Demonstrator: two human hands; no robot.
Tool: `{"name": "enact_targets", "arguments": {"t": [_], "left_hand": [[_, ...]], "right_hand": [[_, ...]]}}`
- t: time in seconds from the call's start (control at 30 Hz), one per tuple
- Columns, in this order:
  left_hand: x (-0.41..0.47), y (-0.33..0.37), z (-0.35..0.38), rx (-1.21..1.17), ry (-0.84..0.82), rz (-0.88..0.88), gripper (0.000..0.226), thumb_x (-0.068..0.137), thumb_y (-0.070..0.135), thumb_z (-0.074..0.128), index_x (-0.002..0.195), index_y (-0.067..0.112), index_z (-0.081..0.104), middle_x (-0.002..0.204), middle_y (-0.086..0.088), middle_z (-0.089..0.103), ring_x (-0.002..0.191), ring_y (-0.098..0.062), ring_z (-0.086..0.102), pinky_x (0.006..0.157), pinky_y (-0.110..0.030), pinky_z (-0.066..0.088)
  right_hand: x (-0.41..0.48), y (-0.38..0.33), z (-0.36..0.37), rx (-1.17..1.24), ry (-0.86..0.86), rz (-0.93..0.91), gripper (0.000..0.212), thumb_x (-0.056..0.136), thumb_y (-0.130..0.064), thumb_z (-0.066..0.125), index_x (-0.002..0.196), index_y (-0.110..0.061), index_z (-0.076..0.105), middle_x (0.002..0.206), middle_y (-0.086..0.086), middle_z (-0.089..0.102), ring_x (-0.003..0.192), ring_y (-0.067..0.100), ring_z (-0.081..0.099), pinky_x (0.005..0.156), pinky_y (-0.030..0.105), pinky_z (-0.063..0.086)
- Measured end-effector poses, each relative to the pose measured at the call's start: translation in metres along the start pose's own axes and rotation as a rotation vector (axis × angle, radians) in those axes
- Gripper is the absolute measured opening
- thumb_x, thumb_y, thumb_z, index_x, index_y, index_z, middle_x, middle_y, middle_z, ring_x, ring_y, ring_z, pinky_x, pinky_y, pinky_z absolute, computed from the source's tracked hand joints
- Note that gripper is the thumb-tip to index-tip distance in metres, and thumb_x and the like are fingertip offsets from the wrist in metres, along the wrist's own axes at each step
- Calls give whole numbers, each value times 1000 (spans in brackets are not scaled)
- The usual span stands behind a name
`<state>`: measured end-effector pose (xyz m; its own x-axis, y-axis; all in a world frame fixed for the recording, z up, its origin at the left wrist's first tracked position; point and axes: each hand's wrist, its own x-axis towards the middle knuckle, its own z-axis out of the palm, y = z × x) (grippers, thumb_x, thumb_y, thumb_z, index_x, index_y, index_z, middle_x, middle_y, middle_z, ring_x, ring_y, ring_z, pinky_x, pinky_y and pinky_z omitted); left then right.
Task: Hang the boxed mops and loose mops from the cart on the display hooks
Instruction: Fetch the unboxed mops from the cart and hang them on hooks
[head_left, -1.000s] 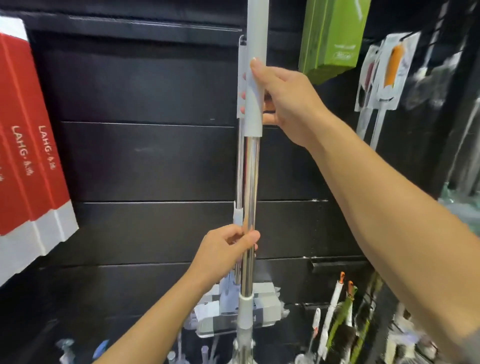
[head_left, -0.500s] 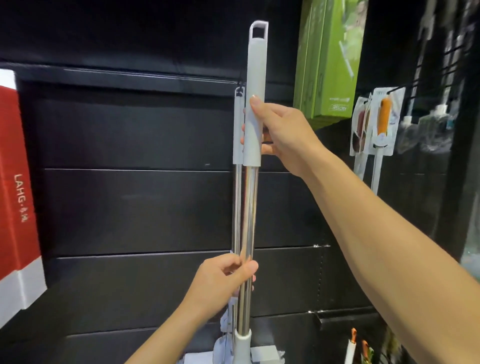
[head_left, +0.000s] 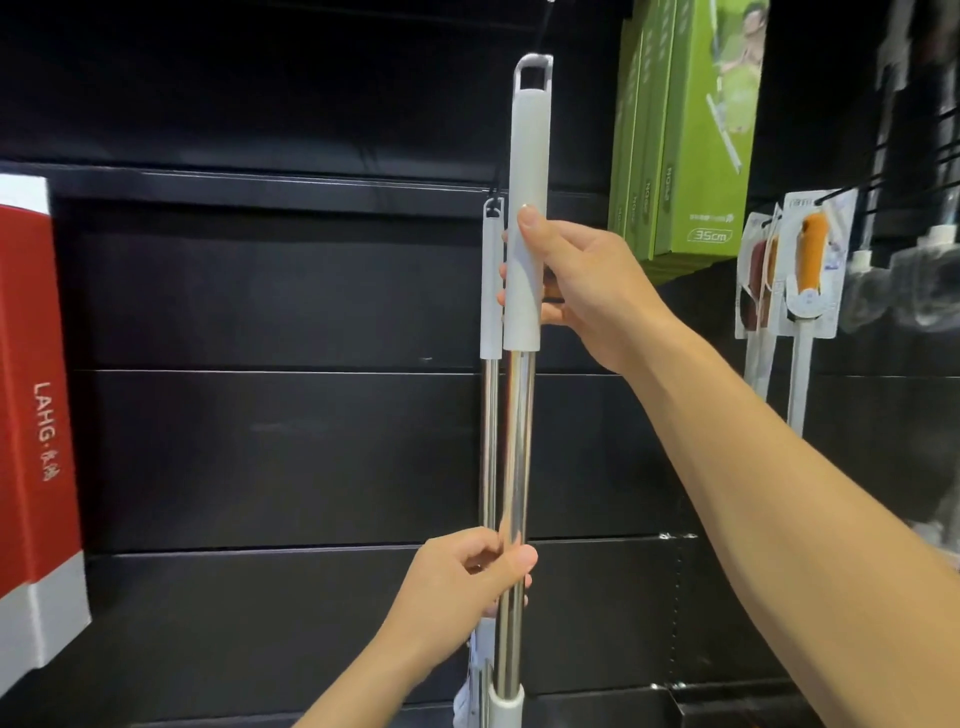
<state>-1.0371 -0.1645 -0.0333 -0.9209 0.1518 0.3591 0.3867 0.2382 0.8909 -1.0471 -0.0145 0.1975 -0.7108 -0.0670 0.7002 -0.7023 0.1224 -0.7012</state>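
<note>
I hold a loose mop upright in front of a black slat wall. Its grey handle (head_left: 529, 156) ends in a hanging loop at the top, and below it runs a shiny steel pole (head_left: 514, 467). My right hand (head_left: 582, 291) grips the grey handle. My left hand (head_left: 467, 587) grips the steel pole lower down. Just behind and left, a second mop (head_left: 491, 291) hangs from a black display hook (head_left: 496, 184). The loop of the held mop sits above that hook, free of it.
Green mop boxes (head_left: 691, 130) hang at the upper right. Carded brushes (head_left: 810, 260) hang on hooks further right. Red and white boxes (head_left: 36, 415) hang at the left edge. The black slat wall (head_left: 285, 457) fills the background.
The view has tilted upward, so the mop's top loop and the hook now show. Both hands keep their grip; the mop stands a little higher against the wall.
</note>
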Motion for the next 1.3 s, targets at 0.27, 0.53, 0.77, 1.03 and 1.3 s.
{"name": "enact_targets", "arguments": {"t": [0.27, 0.53, 0.77, 1.03, 1.3], "left_hand": [[20, -4, 7, 25, 11, -30, 19, 95, 40, 71, 85, 25, 77, 85, 5, 79, 86, -11, 78, 81, -32, 65], [34, -18, 9, 33, 30, -48, 20, 95, 37, 71, 84, 22, 77, 83, 5, 79, 85, -12, 77, 80, -34, 65], [60, -40, 8, 56, 56, -40, 22, 95, 43, 69, 82, 28, 78, 84, 7, 78, 88, -15, 76, 78, -27, 65], [97, -61, 1, 18, 64, -56, 26, 95, 45, 69, 80, 24, 78, 87, -6, 77, 81, -16, 75, 83, -33, 65], [134, -81, -3, 82, 102, -58, 28, 93, 48, 69, 79, 25, 76, 85, -4, 73, 87, -21, 72, 80, -28, 65]], "right_hand": [[19, 20, -5, 8, 8, 35, 37, 101, -48, 60, 117, -16, 71, 106, 9, 75, 88, 22, 78, 78, 40, 66], [32, 47, 0, 39, -29, 74, 39, 100, -49, 60, 118, -16, 72, 108, 9, 76, 91, 24, 78, 77, 38, 66], [53, 72, 9, 13, -4, 79, 27, 100, -50, 60, 109, -26, 70, 101, -1, 74, 85, 15, 77, 72, 32, 65], [81, 107, 18, -34, -12, 70, 27, 101, -52, 56, 105, -28, 67, 104, -2, 71, 90, 19, 75, 82, 37, 66], [107, 139, 27, -46, 10, 97, 28, 103, -52, 53, 107, -27, 65, 107, 1, 71, 94, 22, 75, 85, 39, 65]]}}
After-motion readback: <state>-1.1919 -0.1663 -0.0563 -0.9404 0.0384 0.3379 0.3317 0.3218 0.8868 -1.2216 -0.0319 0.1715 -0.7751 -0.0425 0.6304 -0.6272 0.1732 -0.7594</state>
